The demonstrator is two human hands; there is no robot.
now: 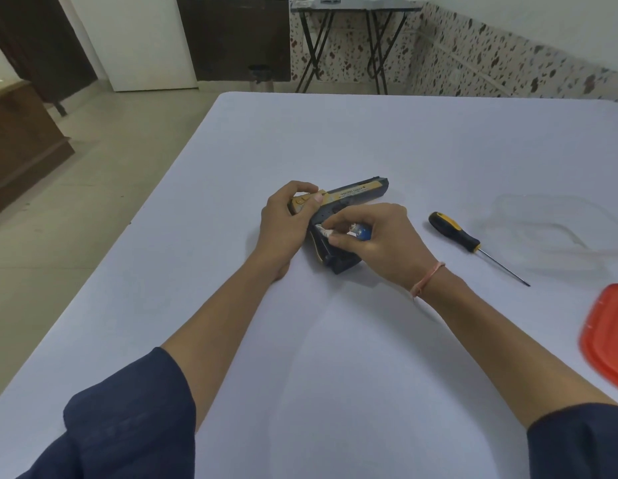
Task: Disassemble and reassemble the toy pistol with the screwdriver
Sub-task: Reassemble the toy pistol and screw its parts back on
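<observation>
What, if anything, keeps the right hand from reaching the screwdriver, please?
Probably nothing, so yes: the screwdriver lies uncovered on the table beside the right hand, which must first release the battery it pinches.

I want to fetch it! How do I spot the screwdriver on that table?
Start at the big white table. Just right of the right hand at the toy pistol lies the screwdriver. Its black-and-yellow handle and thin metal shaft set it apart from the flat red lid nearby.
</observation>
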